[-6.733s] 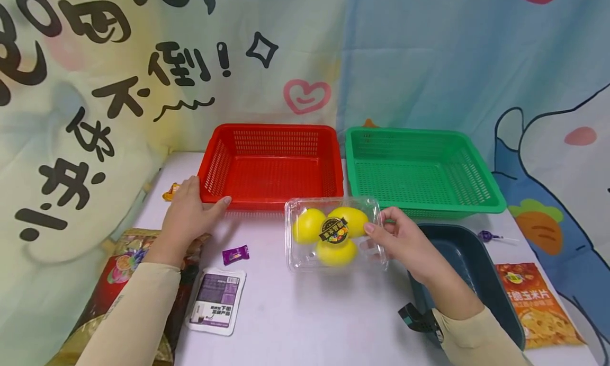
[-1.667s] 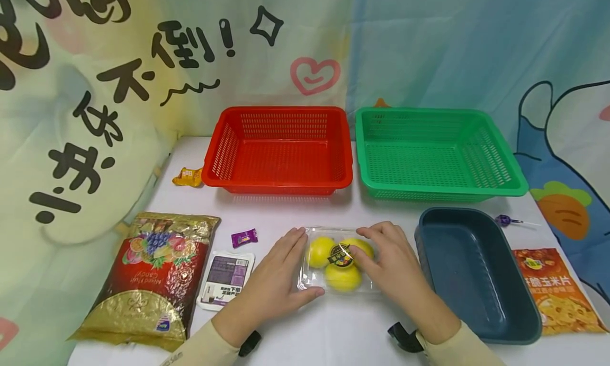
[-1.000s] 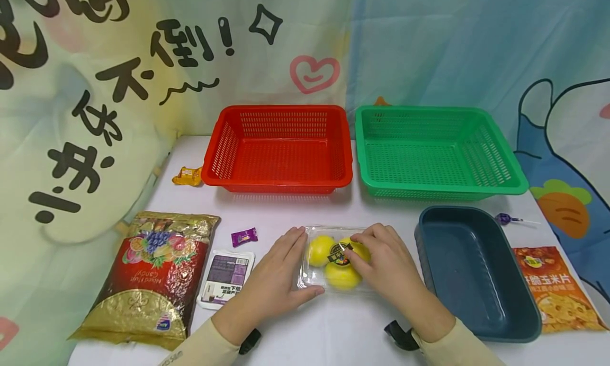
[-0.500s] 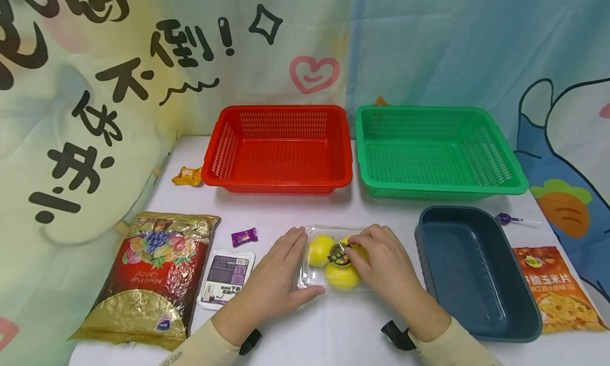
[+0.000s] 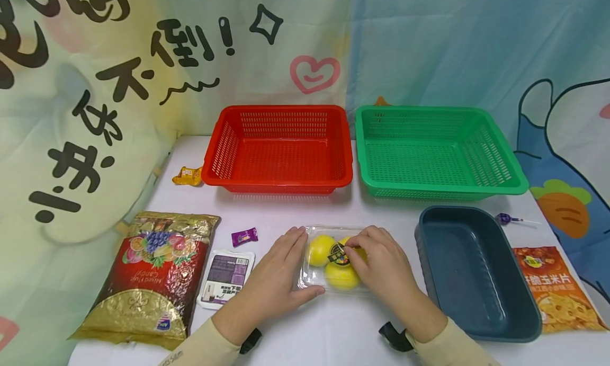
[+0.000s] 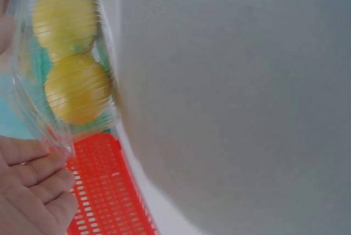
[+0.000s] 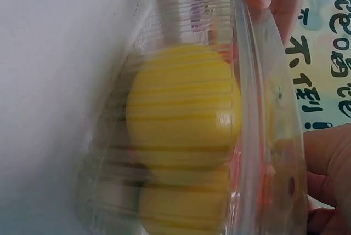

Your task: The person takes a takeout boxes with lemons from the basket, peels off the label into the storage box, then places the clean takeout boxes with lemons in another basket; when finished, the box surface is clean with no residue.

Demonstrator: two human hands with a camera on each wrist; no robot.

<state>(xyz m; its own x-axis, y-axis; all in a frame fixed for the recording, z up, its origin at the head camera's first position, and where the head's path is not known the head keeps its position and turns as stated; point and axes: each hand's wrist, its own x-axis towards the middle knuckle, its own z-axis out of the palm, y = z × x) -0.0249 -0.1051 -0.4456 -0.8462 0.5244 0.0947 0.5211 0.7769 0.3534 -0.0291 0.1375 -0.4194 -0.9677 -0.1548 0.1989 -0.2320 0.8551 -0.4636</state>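
Note:
In the head view a clear plastic clamshell box [image 5: 311, 280] of yellow lemons [image 5: 343, 277] lies between both hands. A round black and gold label [image 5: 337, 256] sits on its lid. My left hand [image 5: 278, 276] rests along the box's left side, its fingers straight and its thumb by the near corner. Above the lid, my right hand [image 5: 388, 262] pinches at the label's right edge with thumb and forefinger, covering part of one lemon. The right wrist view shows the ribbed box side and a large lemon [image 7: 184, 109] close up.
Red [image 5: 281, 188] and green [image 5: 443, 191] baskets stand behind. A blue-grey tub [image 5: 476, 276], a lollipop [image 5: 503, 219] and an orange snack bag [image 5: 557, 292] are at right. Left lie a large candy bag [image 5: 152, 276], a white-edged packet [image 5: 226, 278], a purple sweet [image 5: 244, 237] and an orange-wrapped one [image 5: 187, 176].
The lemon box has come nearer, and my left hand has moved from the red basket to its side. My right hand has gone from its right end to the label, lately inching left.

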